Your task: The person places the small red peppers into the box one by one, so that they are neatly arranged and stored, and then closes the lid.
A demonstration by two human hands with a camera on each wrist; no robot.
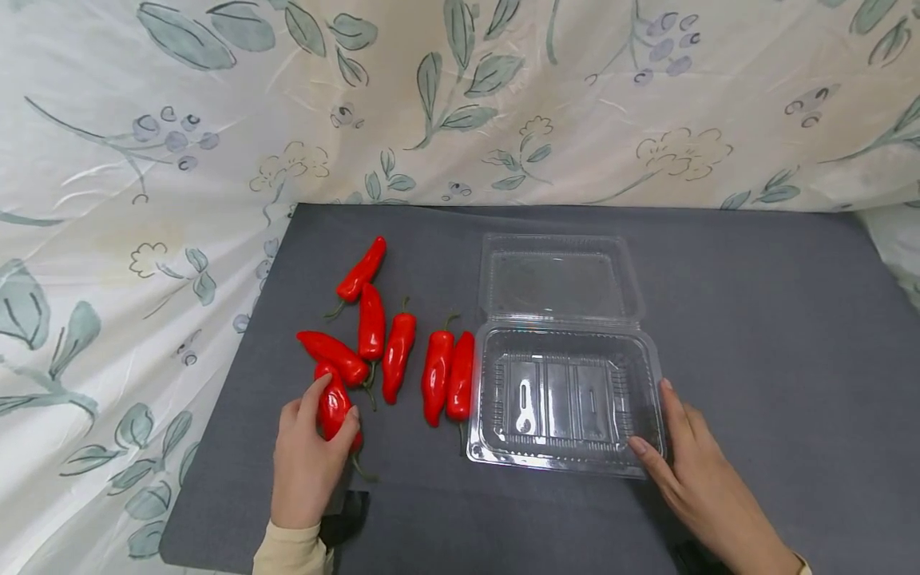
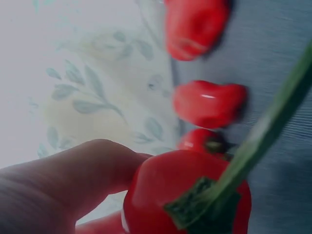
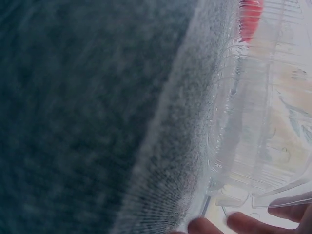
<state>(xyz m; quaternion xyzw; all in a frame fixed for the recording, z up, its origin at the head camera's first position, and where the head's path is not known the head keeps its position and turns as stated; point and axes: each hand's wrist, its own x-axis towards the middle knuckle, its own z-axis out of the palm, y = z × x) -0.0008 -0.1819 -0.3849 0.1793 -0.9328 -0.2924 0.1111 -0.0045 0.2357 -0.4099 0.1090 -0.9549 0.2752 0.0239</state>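
My left hand (image 1: 307, 463) pinches a red chili pepper (image 1: 333, 405) between thumb and fingers at the near left of the grey cloth. In the left wrist view that pepper shows large, its green stem (image 2: 265, 129) pointing up and right. A clear plastic clamshell container (image 1: 546, 461) lies with its lid (image 1: 561, 279) folded back, nothing inside its base. At the container's right edge, my right hand (image 1: 707, 487) grips the rim, thumb on top and fingers along the outer side. The right wrist view shows fingertips (image 3: 246, 224) by the container's wall (image 3: 243, 126).
Several more red peppers lie left of the container; one pepper (image 1: 461, 375) is right beside its left edge, another (image 1: 437, 375) next to that. The farthest pepper (image 1: 362, 270) lies near the back. A floral curtain (image 1: 446, 104) hangs behind the grey-covered table (image 1: 755, 319).
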